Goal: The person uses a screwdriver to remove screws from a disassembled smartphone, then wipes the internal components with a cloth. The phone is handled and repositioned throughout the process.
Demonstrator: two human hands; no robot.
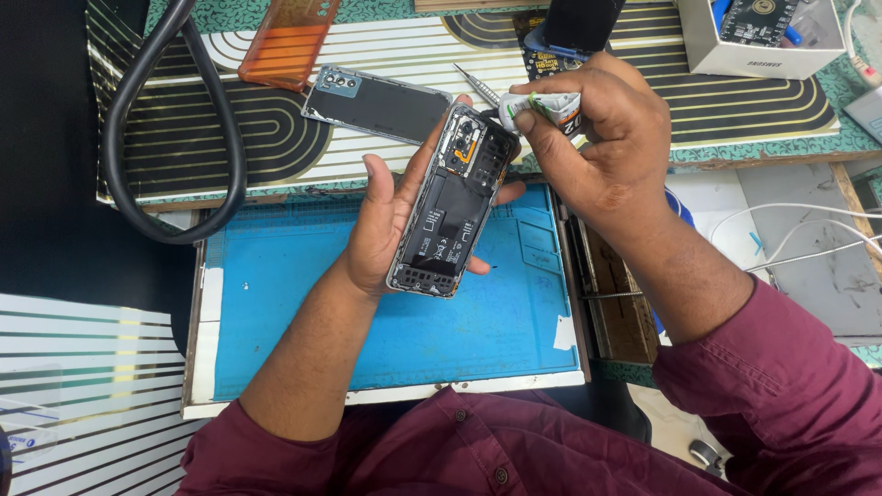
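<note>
My left hand cradles an opened smartphone from beneath, its back cover off and its black insides and camera module facing up, held tilted over a blue work mat. My right hand squeezes a small crumpled white tube of glue, whose dark nozzle touches the phone's upper right corner. The detached grey back cover lies on the striped board beyond the left hand. A thin metal tool rests next to it.
An orange translucent phone case lies at the back left. A thick black hose loops at the left. A white box with parts stands at the back right. White cables run along the right.
</note>
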